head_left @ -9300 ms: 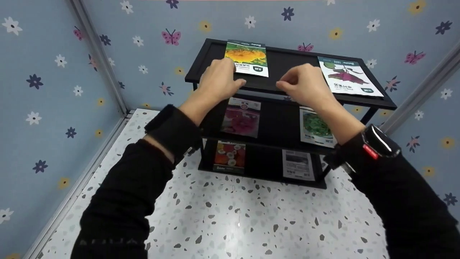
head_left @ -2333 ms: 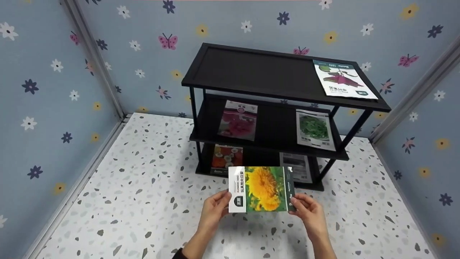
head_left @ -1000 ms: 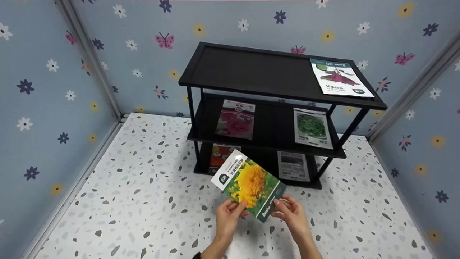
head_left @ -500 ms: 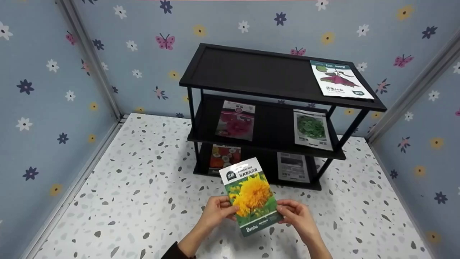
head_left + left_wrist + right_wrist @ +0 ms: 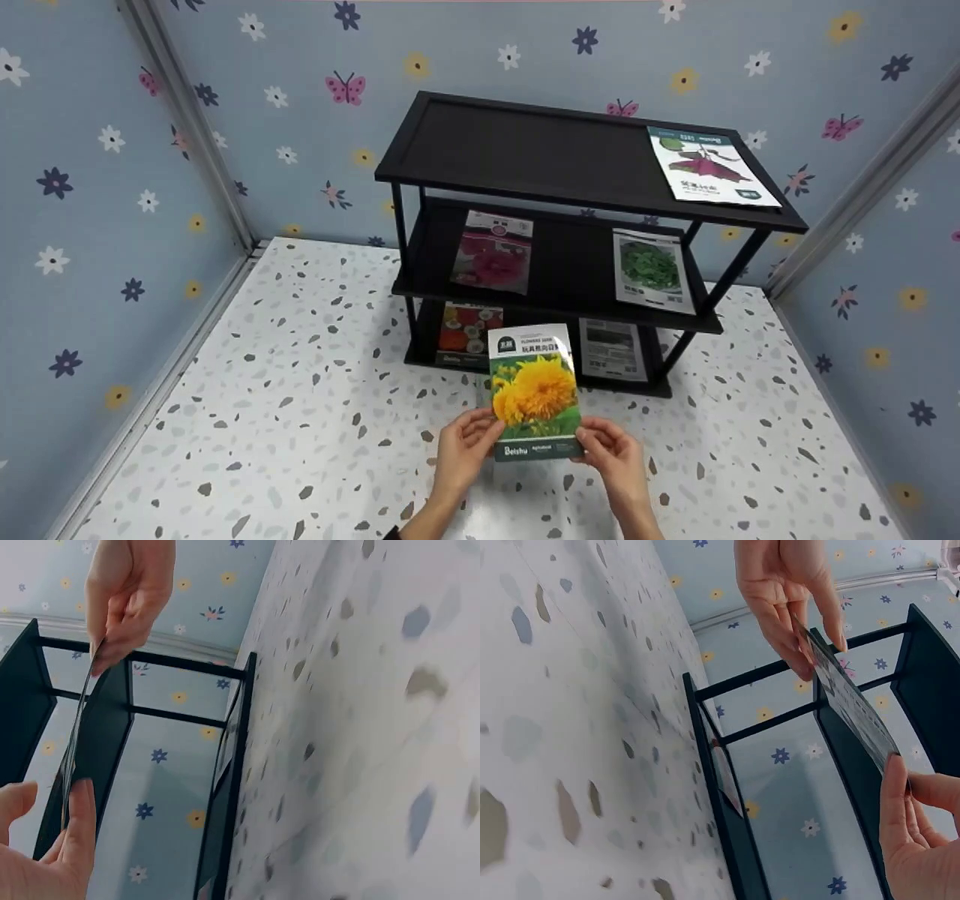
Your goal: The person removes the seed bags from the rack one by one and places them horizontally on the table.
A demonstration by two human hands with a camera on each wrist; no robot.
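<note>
A flower seed packet (image 5: 536, 390) with a yellow bloom and a dark green lower band is held in front of the rack, its lettering upright to me. My left hand (image 5: 463, 454) pinches its lower left edge between thumb and fingers. At the lower right edge, my right hand (image 5: 616, 454) pinches it likewise. Seen nearly edge-on in the left wrist view, the packet (image 5: 73, 750) is thin and slightly bowed. The right wrist view shows the packet's printed back (image 5: 855, 712) stretched between both hands.
A black three-tier rack (image 5: 525, 146) stands by the flowered wall. Its top bears a purple-leaf packet (image 5: 712, 166) at right. A pink-flower packet (image 5: 493, 253) and a green-leaf packet (image 5: 651, 268) lie on the middle tier. Below are a red-orange packet (image 5: 469, 330) and a grey-white packet (image 5: 611, 349).
The yellow-flower packet, earlier on the top tier's left, is now in both hands. It was sideways 2.3 s ago, then turned clockwise through a tilt to upright.
</note>
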